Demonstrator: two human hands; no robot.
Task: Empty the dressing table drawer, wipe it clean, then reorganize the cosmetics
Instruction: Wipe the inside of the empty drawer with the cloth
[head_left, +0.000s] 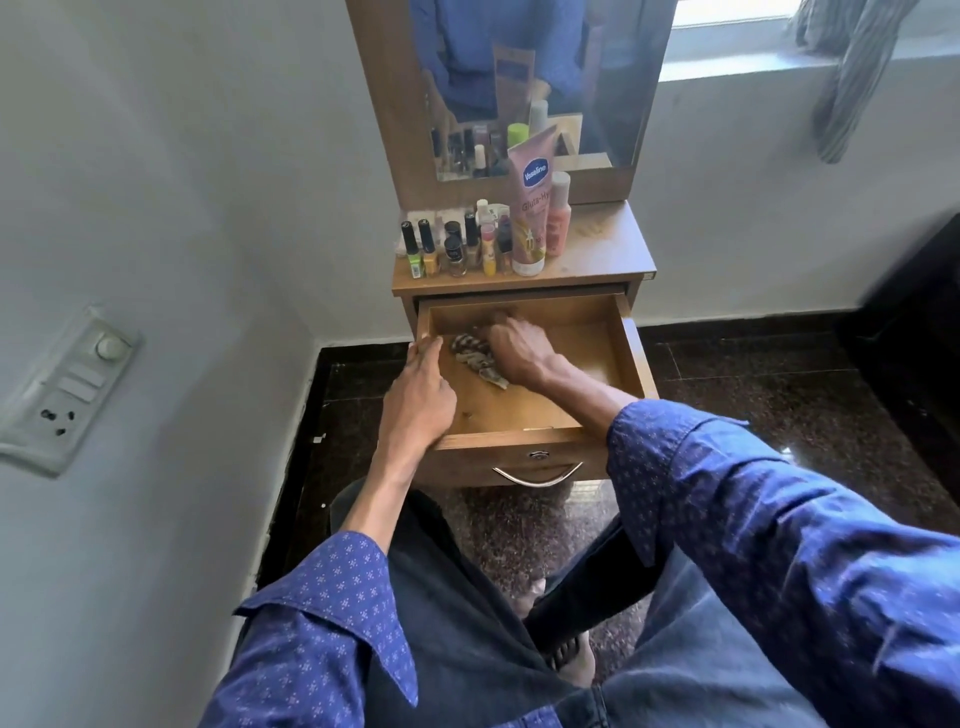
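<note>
- The dressing table (613, 260) stands against the wall under its mirror (597, 78); we call its top the worktop, and the cosmetics crowd its left half, right up to the front edge.
- The drawer (631, 358) is pulled well out below the worktop. Apart from the cloth, the wooden floor we can see is bare, so we judge the emptying done and the wiping under way.
- Our left hand (418, 397) rests on the drawer's left wall near the front corner, fingers curled over the rim to steady it.
- Our right hand (519, 353) reaches in from the right, fingers bunched down on the striped cloth (470, 353), which lies toward the back left corner of the drawer floor.
- The tall lotion tube (532, 208) stands on its cap at the middle of the worktop, with a pink bottle (558, 213) just beside it.
- The nail polish bottles (452, 247) stand in tight rows at the front left edge.
- Risks, as we judge them: hard scrubbing could shake the table and topple the tube into the bottles; leaning on the extended drawer could strain it; the back right corner may go unwiped.
</note>
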